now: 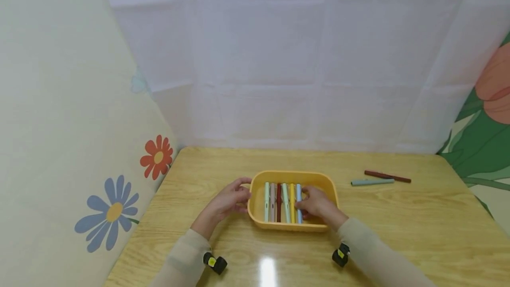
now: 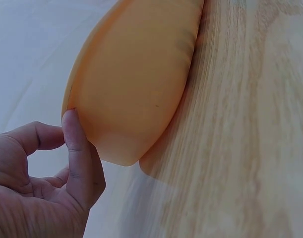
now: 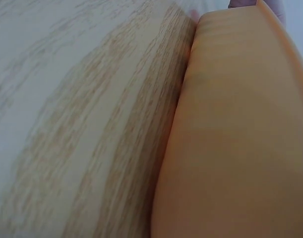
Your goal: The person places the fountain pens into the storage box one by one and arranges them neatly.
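Observation:
A yellow plastic basket [image 1: 292, 227] rests on the wooden table. Several capped pens lie side by side in it: pale green, mauve, dark red, yellow and a light blue pen [image 1: 299, 194] at the row's right end. My left hand [image 1: 230, 198] holds the basket's left rim; in the left wrist view its curled fingers [image 2: 74, 148] meet the wall at the rim. Reaching inside from the right, my right hand [image 1: 318, 203] pinches the light blue pen. The basket wall [image 3: 235, 129] fills much of the right wrist view and hides that hand's fingers there.
On the table right of the basket lie a dark red pen [image 1: 387, 176] and a grey-blue pen [image 1: 372, 182], close together. A white cloth [image 1: 255, 56] hangs behind the table. Flower-patterned walls [image 1: 79, 123] stand at both sides.

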### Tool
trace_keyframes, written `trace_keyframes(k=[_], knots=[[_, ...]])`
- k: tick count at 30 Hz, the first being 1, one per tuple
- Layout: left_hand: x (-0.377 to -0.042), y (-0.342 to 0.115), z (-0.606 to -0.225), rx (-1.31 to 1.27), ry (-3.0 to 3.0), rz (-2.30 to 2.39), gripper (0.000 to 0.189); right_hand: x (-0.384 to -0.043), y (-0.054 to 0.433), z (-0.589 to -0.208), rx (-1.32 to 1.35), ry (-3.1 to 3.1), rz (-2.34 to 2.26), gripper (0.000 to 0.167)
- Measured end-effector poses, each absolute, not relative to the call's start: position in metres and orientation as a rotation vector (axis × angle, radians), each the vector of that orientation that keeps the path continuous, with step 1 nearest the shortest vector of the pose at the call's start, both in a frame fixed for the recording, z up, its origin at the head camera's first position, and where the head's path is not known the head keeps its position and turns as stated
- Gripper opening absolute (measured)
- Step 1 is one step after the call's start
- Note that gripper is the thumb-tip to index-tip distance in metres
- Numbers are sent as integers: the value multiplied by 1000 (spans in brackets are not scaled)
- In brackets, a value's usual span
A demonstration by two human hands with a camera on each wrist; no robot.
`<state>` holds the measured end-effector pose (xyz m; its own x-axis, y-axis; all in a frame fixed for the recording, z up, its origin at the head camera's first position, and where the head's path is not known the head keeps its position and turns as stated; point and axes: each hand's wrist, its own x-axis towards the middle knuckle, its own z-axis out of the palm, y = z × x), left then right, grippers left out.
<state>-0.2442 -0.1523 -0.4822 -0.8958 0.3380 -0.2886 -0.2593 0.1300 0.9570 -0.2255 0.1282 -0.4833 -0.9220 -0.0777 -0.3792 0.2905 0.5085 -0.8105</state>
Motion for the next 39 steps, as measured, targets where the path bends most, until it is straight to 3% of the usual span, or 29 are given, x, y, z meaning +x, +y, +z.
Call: trace_keyframes(k=[10, 19, 27, 39], knots=[[-245, -153, -483, 51, 1974, 1818, 55, -224, 132, -480, 135, 2477, -1393, 63], [-241, -154, -484, 61, 1978, 1828, 55, -217, 164, -460, -372, 2742, -1552, 39], [-243, -151, -482, 53, 1973, 1836, 57, -220, 222, -447, -738, 3083, -1195, 51], [-241, -151, -478, 53, 1968, 1821, 58, -230, 290, -463, -670, 3099, -807, 60]])
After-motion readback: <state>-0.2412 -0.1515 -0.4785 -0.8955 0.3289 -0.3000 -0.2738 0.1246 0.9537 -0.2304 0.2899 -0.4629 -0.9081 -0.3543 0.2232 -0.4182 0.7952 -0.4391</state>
